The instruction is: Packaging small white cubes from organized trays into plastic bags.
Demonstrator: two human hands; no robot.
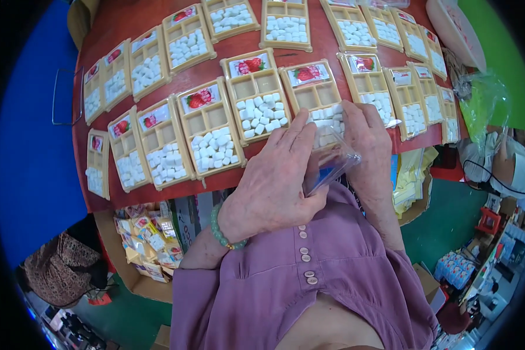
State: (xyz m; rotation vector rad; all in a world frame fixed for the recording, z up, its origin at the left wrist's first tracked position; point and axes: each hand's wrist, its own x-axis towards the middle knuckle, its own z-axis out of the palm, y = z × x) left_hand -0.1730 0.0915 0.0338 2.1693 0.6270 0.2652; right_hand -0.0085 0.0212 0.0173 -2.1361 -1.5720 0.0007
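In front of me a beige compartment tray (328, 97) lies at the table's near edge, between my hands. It holds a strawberry-printed packet (310, 73) at its far end and small white cube-shaped pieces (329, 115), like mini marshmallows, at its near end. A clear plastic cover (337, 165) hangs over that near end, slanting past the table edge. My left hand (277, 175) grips the cover's left side, thumb below and fingers along the tray. My right hand (364, 140) is curled round the right side, fingertips on cover and tray; its thumb is mostly hidden.
Several similar filled trays (261, 87) stand in two rows across the red table (216, 185). A pale basin (458, 32) and crumpled clear bags (489, 111) are at the far right. Below the table, a cardboard box (140, 284) holds small packets; yellow packets (411, 181) sit right.
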